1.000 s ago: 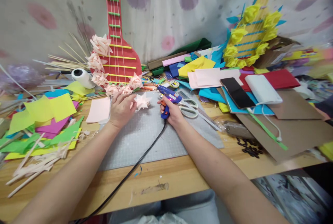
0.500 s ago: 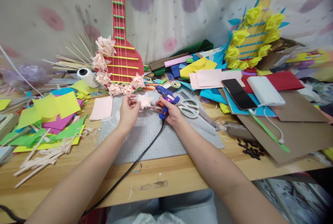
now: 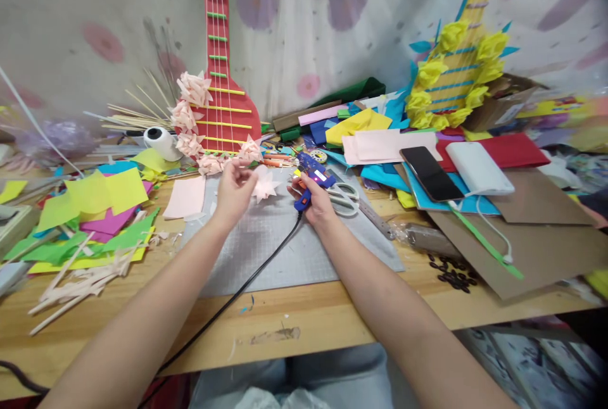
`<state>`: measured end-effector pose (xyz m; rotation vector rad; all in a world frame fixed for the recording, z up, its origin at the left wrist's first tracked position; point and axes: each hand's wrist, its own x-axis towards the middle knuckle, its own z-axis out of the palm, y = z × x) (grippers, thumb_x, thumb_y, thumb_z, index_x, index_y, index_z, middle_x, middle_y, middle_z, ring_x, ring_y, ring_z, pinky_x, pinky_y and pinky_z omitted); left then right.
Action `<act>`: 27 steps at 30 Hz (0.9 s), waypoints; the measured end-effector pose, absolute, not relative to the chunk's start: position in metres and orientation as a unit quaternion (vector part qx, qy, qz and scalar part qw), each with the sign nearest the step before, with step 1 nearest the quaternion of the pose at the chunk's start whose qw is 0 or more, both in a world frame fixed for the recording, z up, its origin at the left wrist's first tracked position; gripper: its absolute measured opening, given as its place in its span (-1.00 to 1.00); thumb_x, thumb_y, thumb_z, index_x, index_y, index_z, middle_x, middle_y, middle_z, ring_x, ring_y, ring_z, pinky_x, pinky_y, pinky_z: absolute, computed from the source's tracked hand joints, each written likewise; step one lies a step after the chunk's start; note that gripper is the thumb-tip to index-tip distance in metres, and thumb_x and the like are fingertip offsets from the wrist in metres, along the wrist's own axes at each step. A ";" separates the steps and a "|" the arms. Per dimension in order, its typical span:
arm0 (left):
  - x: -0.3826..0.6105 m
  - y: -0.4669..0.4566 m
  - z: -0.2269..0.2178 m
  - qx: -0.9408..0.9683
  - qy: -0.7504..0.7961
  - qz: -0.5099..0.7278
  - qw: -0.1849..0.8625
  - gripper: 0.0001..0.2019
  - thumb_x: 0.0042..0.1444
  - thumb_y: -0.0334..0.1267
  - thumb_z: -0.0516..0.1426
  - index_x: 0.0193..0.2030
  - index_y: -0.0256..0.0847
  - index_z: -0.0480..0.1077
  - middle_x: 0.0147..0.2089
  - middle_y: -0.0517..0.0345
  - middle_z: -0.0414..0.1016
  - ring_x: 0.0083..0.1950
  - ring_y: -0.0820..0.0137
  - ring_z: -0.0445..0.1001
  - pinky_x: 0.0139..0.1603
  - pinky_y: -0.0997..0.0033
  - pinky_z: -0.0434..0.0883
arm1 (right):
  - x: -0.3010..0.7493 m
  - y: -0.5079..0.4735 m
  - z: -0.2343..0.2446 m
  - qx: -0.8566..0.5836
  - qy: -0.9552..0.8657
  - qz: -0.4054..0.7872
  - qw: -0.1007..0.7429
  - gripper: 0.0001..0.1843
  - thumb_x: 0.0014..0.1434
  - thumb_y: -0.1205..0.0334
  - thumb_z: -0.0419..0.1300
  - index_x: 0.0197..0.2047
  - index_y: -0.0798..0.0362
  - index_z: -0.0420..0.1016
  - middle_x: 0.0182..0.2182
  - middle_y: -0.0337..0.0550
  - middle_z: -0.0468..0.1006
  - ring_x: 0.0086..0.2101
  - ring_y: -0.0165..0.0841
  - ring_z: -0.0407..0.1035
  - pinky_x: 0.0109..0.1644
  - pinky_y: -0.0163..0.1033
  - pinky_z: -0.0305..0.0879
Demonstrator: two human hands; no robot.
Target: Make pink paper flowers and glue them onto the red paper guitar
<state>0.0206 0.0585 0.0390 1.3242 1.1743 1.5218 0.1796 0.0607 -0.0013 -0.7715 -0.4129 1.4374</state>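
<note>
Gripping the glue gun (image 3: 317, 175), the right hand (image 3: 317, 202) is over the mat (image 3: 304, 260); the left hand (image 3: 234, 192) holds, between its fingertips, the pink flower (image 3: 266, 186), which is nearer than the red guitar (image 3: 240, 99)

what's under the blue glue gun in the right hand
The grey mat shows around and below the blue glue gun. Scissors show only their handles beside the right hand; whatever the gun and hand cover can't be seen.

Soft, even light surrounds the blue glue gun (image 3: 312, 170). Well right of it, colourful clutter (image 3: 560, 109) smears; well left, a purple bag (image 3: 59, 141) blurs.
</note>
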 end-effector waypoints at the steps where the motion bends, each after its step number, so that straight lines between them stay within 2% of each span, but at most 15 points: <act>1: 0.015 0.065 0.042 0.519 0.466 0.607 0.381 -0.70 -0.17 -0.34 0.21 -0.25 -0.18 0.26 -0.45 0.29 0.35 -0.41 0.52 0.35 -0.35 0.51 0.31 | 0.179 0.060 -0.002 -0.345 -0.185 0.637 0.664 -0.86 -0.11 0.25 0.34 -0.52 0.08 0.45 -0.56 -0.31 0.51 -0.47 -0.47 0.41 -0.23 -0.25 0.43; 6: 0.005 0.091 0.048 0.537 0.473 0.559 0.419 -0.76 -0.18 -0.35 0.19 -0.31 -0.20 0.29 -0.46 0.29 0.34 -0.41 0.53 0.35 -0.33 0.50 0.30 | 0.177 0.058 -0.002 -0.362 -0.198 0.641 0.647 -0.84 -0.13 0.23 0.35 -0.51 0.08 0.46 -0.56 -0.30 0.52 -0.47 -0.48 0.40 -0.29 -0.31 0.41; 12: 0.012 0.084 0.046 0.501 0.496 0.496 0.507 -0.66 -0.26 -0.31 0.23 -0.26 -0.19 0.32 -0.45 0.28 0.33 -0.45 0.51 0.34 -0.48 0.52 0.26 | 0.178 0.059 -0.001 -0.377 -0.197 0.633 0.647 -0.85 -0.14 0.22 0.35 -0.52 0.07 0.47 -0.54 -0.29 0.52 -0.46 -0.48 0.39 -0.35 -0.36 0.37; 18: 0.013 0.058 0.042 0.401 0.499 0.519 0.566 -0.64 -0.29 -0.29 0.24 -0.27 -0.20 0.28 -0.36 0.18 0.40 -0.30 0.37 0.45 -0.40 0.35 0.41 | 0.180 0.059 0.001 -0.382 -0.196 0.633 0.643 -0.85 -0.13 0.21 0.33 -0.52 0.06 0.45 -0.54 -0.29 0.52 -0.46 -0.47 0.39 -0.37 -0.36 0.33; 20: 0.011 0.050 0.040 0.412 0.508 0.521 0.548 -0.63 -0.28 -0.26 0.25 -0.26 -0.21 0.28 -0.37 0.20 0.40 -0.30 0.38 0.46 -0.35 0.34 0.42 | 0.181 0.059 0.001 -0.385 -0.197 0.630 0.645 -0.85 -0.12 0.20 0.33 -0.52 0.06 0.45 -0.54 -0.29 0.52 -0.47 -0.47 0.38 -0.38 -0.36 0.33; 23: 0.002 0.042 0.038 0.480 0.521 0.529 0.467 -0.64 -0.21 -0.23 0.24 -0.23 -0.21 0.29 -0.44 0.24 0.38 -0.36 0.42 0.45 -0.33 0.39 0.40 | 0.183 0.060 0.000 -0.382 -0.203 0.628 0.647 -0.83 -0.12 0.17 0.33 -0.52 0.06 0.45 -0.53 -0.30 0.52 -0.47 -0.49 0.37 -0.38 -0.37 0.32; 25: -0.007 0.041 0.038 0.552 0.522 0.526 0.381 -0.68 -0.13 -0.21 0.22 -0.21 -0.20 0.29 -0.44 0.23 0.38 -0.39 0.43 0.44 -0.34 0.39 0.40 | 0.183 0.060 -0.001 -0.381 -0.200 0.630 0.646 -0.83 -0.13 0.18 0.34 -0.51 0.06 0.45 -0.53 -0.30 0.52 -0.47 -0.49 0.38 -0.39 -0.37 0.31; 27: -0.017 0.043 0.040 0.645 0.515 0.503 0.256 -0.75 -0.07 -0.21 0.19 -0.22 -0.18 0.32 -0.39 0.18 0.42 -0.34 0.39 0.45 -0.24 0.31 0.42 | 0.182 0.060 -0.001 -0.382 -0.193 0.633 0.645 -0.85 -0.13 0.20 0.33 -0.50 0.06 0.46 -0.54 -0.31 0.52 -0.47 -0.49 0.38 -0.40 -0.38 0.30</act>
